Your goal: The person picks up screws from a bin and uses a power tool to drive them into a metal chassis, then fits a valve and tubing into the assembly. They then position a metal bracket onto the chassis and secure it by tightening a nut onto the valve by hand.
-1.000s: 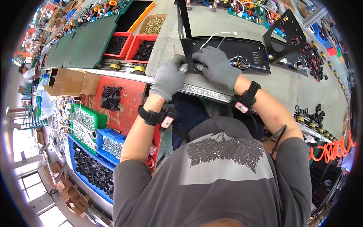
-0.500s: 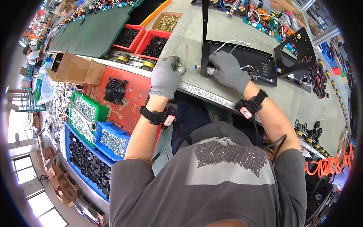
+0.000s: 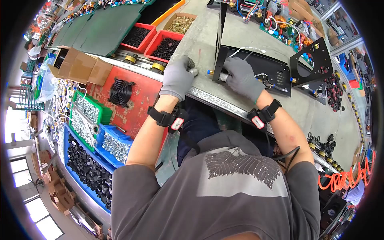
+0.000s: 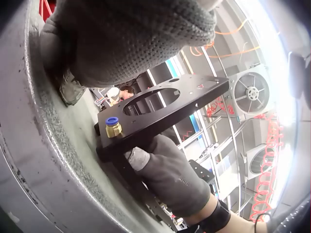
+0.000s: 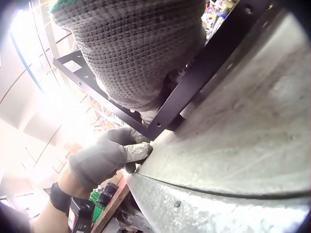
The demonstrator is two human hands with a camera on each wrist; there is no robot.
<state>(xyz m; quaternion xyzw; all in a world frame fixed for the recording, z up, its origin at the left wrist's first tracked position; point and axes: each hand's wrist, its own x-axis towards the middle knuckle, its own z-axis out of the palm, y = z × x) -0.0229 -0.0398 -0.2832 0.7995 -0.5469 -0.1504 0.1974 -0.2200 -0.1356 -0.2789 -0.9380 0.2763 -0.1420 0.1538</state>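
Note:
A black sheet-metal chassis (image 3: 273,66) lies on the grey bench, its upright end panel (image 4: 199,97) pierced by a large round opening. Through a smaller hole pokes a brass push-in fitting (image 4: 113,127) with a blue collar. On the panel's inner side my gloved right hand (image 3: 243,79) curls its fingers at the fitting's back end, which they hide. Left of the panel, apart from it, my gloved left hand (image 3: 178,79) has thumb and fingers bent together above the bench edge. The small brass ring it pinched earlier is now hidden by the fingers.
Another black bracket (image 3: 312,60) stands to the right. Red bins (image 3: 147,54) of small black parts sit at the back left. Below them are a black fan (image 3: 121,93), a green tray (image 3: 105,114) and blue bins (image 3: 86,186). Circuit boards (image 3: 282,38) line the back.
Both hands were together at the panel; the left then drew away leftwards with a brass ring and has turned slightly. The blue-collared fitting came into view beyond the panel. The right hand stays at the panel.

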